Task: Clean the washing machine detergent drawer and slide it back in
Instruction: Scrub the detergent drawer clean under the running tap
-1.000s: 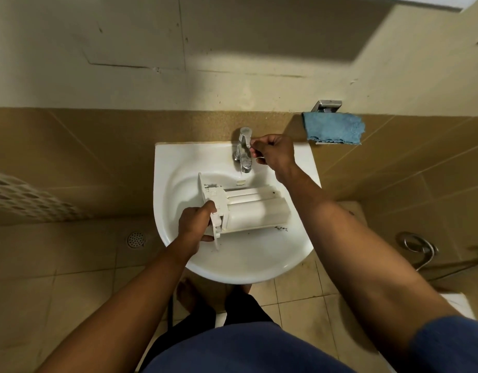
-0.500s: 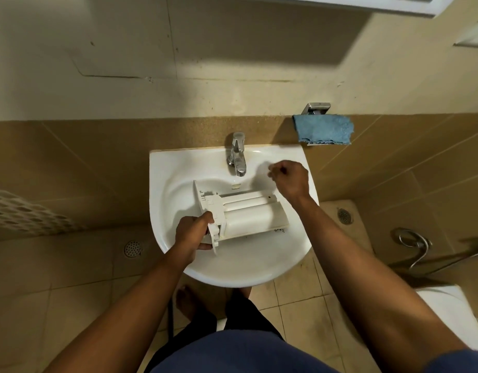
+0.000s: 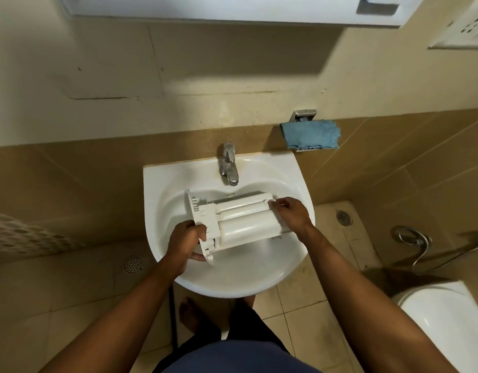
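Note:
The white detergent drawer (image 3: 240, 220) lies upside down across the white sink basin (image 3: 167, 184), its front panel to the left and its rounded underside facing up. My left hand (image 3: 185, 242) grips the front panel end, fingers curled round its lower edge. My right hand (image 3: 289, 214) holds the drawer's back end on the right, fingers curled over it. The chrome tap (image 3: 228, 164) stands behind the drawer, with no water seen running.
A blue cloth (image 3: 310, 134) hangs on a metal holder on the tiled wall right of the sink. A white toilet (image 3: 445, 319) sits at the lower right, a hose holder (image 3: 412, 238) above it. Floor drains lie left and right of the basin. A mirror cabinet hangs overhead.
My right hand left the tap handle, came down and took hold of the drawer's right end. My left hand kept its grip on the front panel.

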The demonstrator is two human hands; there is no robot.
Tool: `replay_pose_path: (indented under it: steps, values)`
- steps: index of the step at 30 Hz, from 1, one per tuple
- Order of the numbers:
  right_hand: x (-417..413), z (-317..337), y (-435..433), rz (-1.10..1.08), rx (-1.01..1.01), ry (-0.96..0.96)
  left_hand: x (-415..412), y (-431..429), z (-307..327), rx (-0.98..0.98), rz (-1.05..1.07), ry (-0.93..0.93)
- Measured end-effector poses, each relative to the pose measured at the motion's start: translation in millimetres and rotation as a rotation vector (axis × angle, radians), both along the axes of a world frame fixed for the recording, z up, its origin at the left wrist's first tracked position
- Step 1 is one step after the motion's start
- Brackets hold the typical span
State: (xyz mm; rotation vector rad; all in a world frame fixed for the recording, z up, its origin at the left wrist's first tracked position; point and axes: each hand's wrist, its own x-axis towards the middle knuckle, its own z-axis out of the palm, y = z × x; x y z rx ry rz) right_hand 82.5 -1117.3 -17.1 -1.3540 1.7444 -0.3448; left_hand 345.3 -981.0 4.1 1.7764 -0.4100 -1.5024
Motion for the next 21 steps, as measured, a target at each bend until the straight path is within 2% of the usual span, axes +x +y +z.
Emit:
replay_pose_path:
  steps: [3, 7, 11, 14, 15, 19, 21]
  values:
    - [4.1, 8.5, -0.1, 0.009, 0.025, -0.046, 3.5, -1.1, 6.3, -0.017, -0.004, -0.006]
    - [7.9, 7.5, 9.5, -0.098, -0.117, -0.123, 12.7, 1.3, 10.1, -0.028, 0.022, -0.003]
    - [3.4, 1.4, 16.8, 0.037, 0.03, -0.074, 18.7, 0.1, 13.4, -0.028, -0.036, -0.061]
    - [-0.3, 4.4, 15.1, 0.04, 0.004, -0.192, 23.9, -0.5, 13.2, -0.054, -0.035, -0.129]
    - [1.2, 5.2, 14.2, 0.052, -0.003, -0.191, 24.5, -1.3, 14.1, -0.058, -0.044, -0.155]
    - [5.7, -2.6, 18.4, 0.187, 0.043, 0.056, 21.1, -5.0, 16.4, -0.048, -0.191, -0.259]
    - [4.1, -5.1, 22.1, 0.162, 0.036, 0.0, 23.2, -4.0, 15.4, -0.031, -0.184, -0.268]
